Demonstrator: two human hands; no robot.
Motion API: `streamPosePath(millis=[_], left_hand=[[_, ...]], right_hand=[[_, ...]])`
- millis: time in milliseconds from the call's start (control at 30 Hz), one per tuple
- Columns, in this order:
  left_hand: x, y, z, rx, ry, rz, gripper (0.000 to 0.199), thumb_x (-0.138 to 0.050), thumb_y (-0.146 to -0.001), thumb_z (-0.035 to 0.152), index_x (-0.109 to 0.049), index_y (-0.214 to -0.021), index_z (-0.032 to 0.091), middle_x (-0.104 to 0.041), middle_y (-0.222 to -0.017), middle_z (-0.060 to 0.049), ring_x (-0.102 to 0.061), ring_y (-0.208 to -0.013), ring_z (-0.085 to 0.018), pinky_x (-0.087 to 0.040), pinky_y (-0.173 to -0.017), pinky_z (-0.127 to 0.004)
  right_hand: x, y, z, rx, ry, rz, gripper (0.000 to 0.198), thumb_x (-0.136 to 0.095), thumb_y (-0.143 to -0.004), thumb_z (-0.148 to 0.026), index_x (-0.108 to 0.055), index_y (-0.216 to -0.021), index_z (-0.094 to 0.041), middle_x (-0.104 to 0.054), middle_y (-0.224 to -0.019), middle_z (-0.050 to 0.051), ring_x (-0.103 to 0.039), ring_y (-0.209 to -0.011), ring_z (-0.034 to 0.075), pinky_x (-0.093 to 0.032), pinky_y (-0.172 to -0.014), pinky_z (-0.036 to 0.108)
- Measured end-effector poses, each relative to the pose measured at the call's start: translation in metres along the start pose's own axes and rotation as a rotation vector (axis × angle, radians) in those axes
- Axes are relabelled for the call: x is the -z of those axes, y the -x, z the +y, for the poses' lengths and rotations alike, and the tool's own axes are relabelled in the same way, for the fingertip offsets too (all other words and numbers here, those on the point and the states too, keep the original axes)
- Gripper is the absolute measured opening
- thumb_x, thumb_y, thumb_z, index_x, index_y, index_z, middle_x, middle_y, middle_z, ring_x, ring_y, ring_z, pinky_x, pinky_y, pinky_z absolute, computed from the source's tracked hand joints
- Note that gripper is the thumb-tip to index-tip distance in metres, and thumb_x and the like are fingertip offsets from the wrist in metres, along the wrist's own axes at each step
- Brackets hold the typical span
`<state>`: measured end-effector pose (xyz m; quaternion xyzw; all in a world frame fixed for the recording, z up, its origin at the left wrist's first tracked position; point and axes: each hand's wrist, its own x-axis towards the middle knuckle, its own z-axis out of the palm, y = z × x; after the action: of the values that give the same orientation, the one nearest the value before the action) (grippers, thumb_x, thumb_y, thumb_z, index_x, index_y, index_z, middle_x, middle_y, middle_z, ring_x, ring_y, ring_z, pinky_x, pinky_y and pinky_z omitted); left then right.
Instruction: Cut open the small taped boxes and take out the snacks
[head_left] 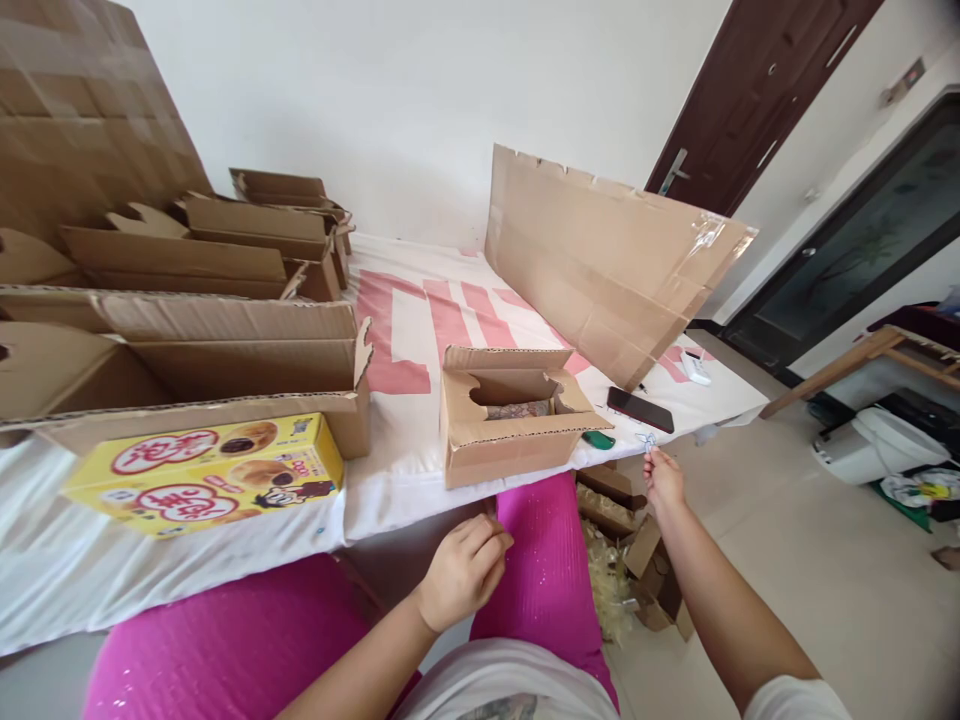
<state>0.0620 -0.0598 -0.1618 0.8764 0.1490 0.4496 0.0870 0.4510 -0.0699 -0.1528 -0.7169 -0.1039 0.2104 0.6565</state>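
My right hand (664, 480) reaches to the table's front edge. Its fingers pinch a small clear piece with blue lines (646, 440), perhaps plastic; its kind is too small to tell. My left hand (466, 565) hovers over my lap, fingers curled closed, with nothing showing from them. Between the hands and the wall stands a small open cardboard box (517, 455), with a patterned packet (521, 410) partly visible inside. Beside that box lies a green oval object (598, 440), and a dark phone (640, 410) rests just beyond my right hand.
On the left, a yellow snack box (210, 475) leans by several open cardboard boxes (225, 370). A large cardboard sheet (600, 260) stands upright at the back. A white device (696, 366) sits at the right end. Below are torn cartons (660, 570) and a white bucket (885, 445).
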Motion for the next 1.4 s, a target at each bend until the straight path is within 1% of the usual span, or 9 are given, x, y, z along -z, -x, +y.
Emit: streamPosePath(millis=[200, 400, 500, 600, 733, 833, 1000, 1167, 1400], left_hand=[[-0.002, 0.002, -0.002, 0.005, -0.011, -0.021, 0.018, -0.047, -0.086, 0.004, -0.056, -0.095, 0.017, -0.062, -0.084, -0.006, -0.056, -0.074, -0.016, -0.052, -0.069, -0.030], [-0.002, 0.001, -0.002, 0.006, 0.007, -0.020, 0.018, -0.048, -0.085, 0.003, -0.056, -0.095, 0.016, -0.062, -0.084, -0.006, -0.056, -0.073, -0.016, -0.052, -0.068, -0.029], [-0.001, 0.001, -0.002, 0.012, 0.011, -0.010, 0.020, -0.048, -0.084, 0.002, -0.056, -0.096, 0.016, -0.062, -0.085, -0.006, -0.055, -0.073, -0.016, -0.051, -0.067, -0.030], [0.001, 0.001, -0.005, 0.014, -0.007, 0.023, 0.022, -0.048, -0.083, 0.001, -0.057, -0.098, 0.016, -0.062, -0.085, -0.007, -0.055, -0.074, -0.017, -0.051, -0.067, -0.030], [0.010, -0.002, -0.007, 0.026, -0.032, 0.105, 0.025, -0.049, -0.082, 0.001, -0.057, -0.101, 0.015, -0.062, -0.088, -0.008, -0.056, -0.078, -0.017, -0.051, -0.068, -0.030], [0.018, -0.005, -0.007, 0.062, -0.030, 0.180, 0.028, -0.050, -0.081, -0.001, -0.056, -0.103, 0.015, -0.060, -0.088, -0.008, -0.056, -0.079, -0.017, -0.051, -0.067, -0.029], [0.033, -0.004, -0.016, 0.226, -0.111, 0.439, 0.040, -0.055, -0.084, 0.009, -0.048, -0.122, 0.018, -0.056, -0.106, -0.010, -0.058, -0.098, -0.021, -0.054, -0.081, -0.038], [0.046, 0.001, -0.028, 0.275, -0.152, 0.609, 0.067, -0.064, -0.084, 0.045, -0.035, -0.141, 0.025, -0.037, -0.141, -0.017, -0.042, -0.131, -0.034, -0.043, -0.101, -0.056], [0.048, 0.004, -0.019, 0.080, -0.224, 0.557, 0.029, -0.062, -0.086, 0.039, -0.060, -0.112, 0.027, -0.039, -0.141, -0.009, -0.039, -0.135, -0.034, -0.043, -0.103, -0.055]], right_hand=[[-0.009, -0.012, 0.008, -0.065, 0.019, -0.059, 0.030, -0.059, -0.093, -0.035, -0.059, -0.116, -0.015, -0.063, -0.110, 0.006, -0.064, -0.090, 0.017, -0.057, -0.076, 0.036], [0.002, -0.009, 0.006, 0.006, 0.035, -0.004, 0.022, -0.058, -0.094, -0.034, -0.060, -0.099, -0.013, -0.061, -0.082, -0.001, -0.055, -0.060, 0.007, -0.049, -0.052, 0.021], [0.002, -0.002, -0.003, 0.152, 0.013, 0.034, 0.027, -0.057, -0.093, -0.040, -0.057, -0.085, -0.015, -0.050, -0.064, -0.007, -0.042, -0.046, 0.005, -0.038, -0.043, 0.019], [-0.009, 0.014, -0.019, 0.336, -0.009, -0.007, 0.034, -0.062, -0.085, -0.050, -0.055, -0.085, -0.017, -0.049, -0.064, -0.007, -0.044, -0.050, 0.008, -0.040, -0.047, 0.022], [-0.034, 0.055, -0.046, 0.561, -0.010, -0.222, 0.051, -0.072, -0.072, -0.051, -0.057, -0.109, -0.021, -0.062, -0.096, 0.003, -0.060, -0.080, 0.016, -0.052, -0.069, 0.030], [-0.053, 0.091, -0.065, 0.847, 0.180, -0.528, 0.063, -0.077, -0.070, -0.042, -0.053, -0.126, -0.027, -0.051, -0.134, 0.011, -0.057, -0.113, 0.024, -0.051, -0.090, 0.040], [-0.068, 0.126, -0.080, 1.196, 0.294, -0.667, 0.017, -0.061, -0.087, -0.026, -0.063, -0.104, -0.024, -0.052, -0.135, 0.012, -0.051, -0.126, 0.027, -0.043, -0.105, 0.050], [-0.049, 0.138, -0.071, 1.382, 0.333, -0.780, 0.014, -0.062, -0.086, -0.017, -0.064, -0.097, -0.026, -0.052, -0.135, 0.011, -0.053, -0.123, 0.028, -0.051, -0.093, 0.047], [-0.029, 0.152, -0.058, 1.566, 0.454, -0.740, 0.008, -0.058, -0.087, -0.020, -0.064, -0.091, -0.024, -0.055, -0.125, 0.012, -0.050, -0.122, 0.032, -0.050, -0.093, 0.050]])
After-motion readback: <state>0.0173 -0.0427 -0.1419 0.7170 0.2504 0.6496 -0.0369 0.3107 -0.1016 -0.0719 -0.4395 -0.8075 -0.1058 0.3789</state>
